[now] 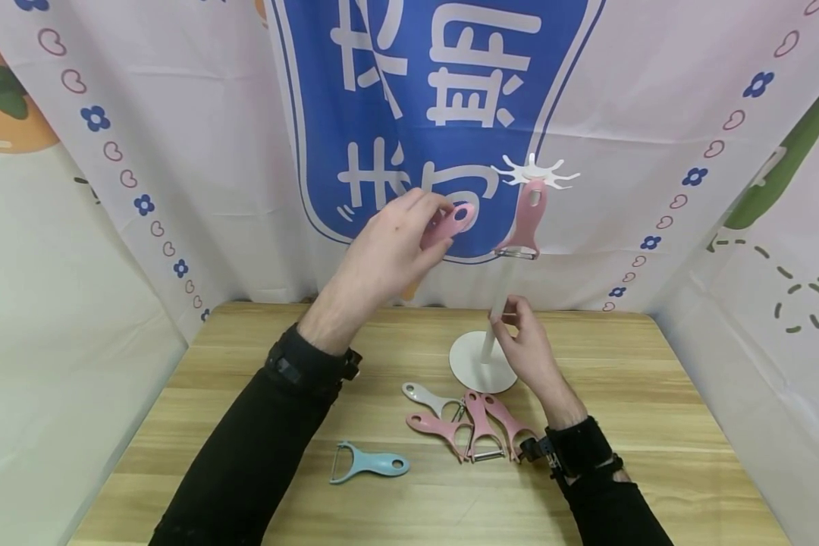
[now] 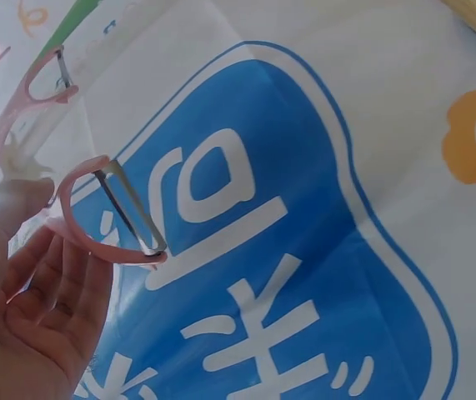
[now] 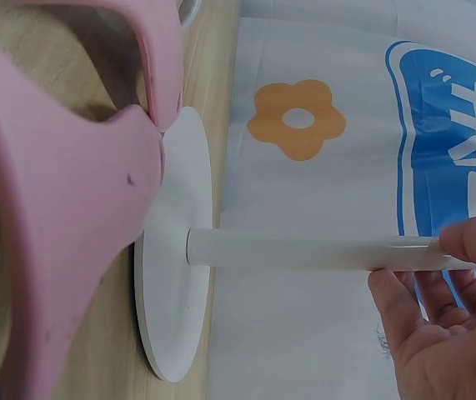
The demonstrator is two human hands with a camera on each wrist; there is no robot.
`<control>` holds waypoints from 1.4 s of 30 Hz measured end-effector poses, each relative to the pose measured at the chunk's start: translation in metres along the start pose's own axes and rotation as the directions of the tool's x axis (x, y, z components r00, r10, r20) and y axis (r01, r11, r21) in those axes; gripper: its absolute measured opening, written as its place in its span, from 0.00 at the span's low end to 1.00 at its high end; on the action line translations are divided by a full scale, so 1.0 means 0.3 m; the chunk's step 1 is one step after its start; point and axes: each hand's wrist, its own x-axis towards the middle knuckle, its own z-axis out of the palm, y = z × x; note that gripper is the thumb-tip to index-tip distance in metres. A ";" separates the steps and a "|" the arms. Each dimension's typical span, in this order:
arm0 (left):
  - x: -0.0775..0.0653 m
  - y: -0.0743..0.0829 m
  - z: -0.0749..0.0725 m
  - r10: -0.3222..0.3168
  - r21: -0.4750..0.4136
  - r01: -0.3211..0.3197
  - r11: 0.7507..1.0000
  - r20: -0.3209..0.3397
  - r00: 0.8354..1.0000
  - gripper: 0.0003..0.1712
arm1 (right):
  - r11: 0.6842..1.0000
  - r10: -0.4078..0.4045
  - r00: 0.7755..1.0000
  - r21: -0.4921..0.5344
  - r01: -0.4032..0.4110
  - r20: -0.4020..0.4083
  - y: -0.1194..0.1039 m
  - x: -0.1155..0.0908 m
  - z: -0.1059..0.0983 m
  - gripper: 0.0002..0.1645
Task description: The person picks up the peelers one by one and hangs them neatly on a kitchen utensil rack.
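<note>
My left hand (image 1: 399,235) pinches a pink peeler (image 1: 450,221) by its handle, raised left of the white stand's hooked top (image 1: 534,173). In the left wrist view the blade of that peeler (image 2: 129,208) points away from the fingers. Another pink peeler (image 1: 528,216) hangs from a hook of the stand, blade down. My right hand (image 1: 528,341) grips the white pole (image 3: 304,250) between thumb and fingers, above the round base (image 1: 471,364).
In front of the base lie several pink peelers (image 1: 478,421) and a white peeler (image 1: 426,396), close together. A blue peeler (image 1: 371,462) lies apart to the left on the wooden table (image 1: 218,409). A printed curtain (image 1: 232,189) hangs behind.
</note>
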 end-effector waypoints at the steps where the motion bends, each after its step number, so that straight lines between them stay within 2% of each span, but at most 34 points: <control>1: 0.004 0.003 -0.002 0.011 -0.004 -0.011 1.000 -0.014 1.000 0.25 | 1.000 0.001 1.000 0.002 -0.001 0.000 0.000 0.000 0.000 0.20; 12: 0.032 0.032 -0.005 0.097 -0.050 -0.106 0.993 -0.161 0.982 0.25 | 1.000 0.001 1.000 0.006 -0.001 0.002 0.002 -0.002 0.000 0.20; 20: 0.054 0.061 0.020 0.099 -0.119 -0.130 0.984 -0.234 0.967 0.27 | 1.000 -0.005 1.000 0.016 0.005 -0.002 0.001 -0.002 -0.001 0.20; 29: 0.074 0.093 0.048 0.051 -0.208 -0.099 0.973 -0.225 0.973 0.29 | 1.000 -0.010 1.000 0.005 0.010 0.005 0.003 -0.003 -0.002 0.20; 36: 0.092 0.103 0.065 0.043 -0.224 -0.094 0.970 -0.221 0.974 0.28 | 1.000 -0.018 1.000 0.016 0.018 0.007 0.007 -0.004 -0.001 0.21; 42: 0.101 0.106 0.083 0.014 -0.239 -0.061 0.969 -0.196 0.981 0.28 | 1.000 -0.023 1.000 0.019 0.023 0.003 -0.008 -0.007 -0.002 0.22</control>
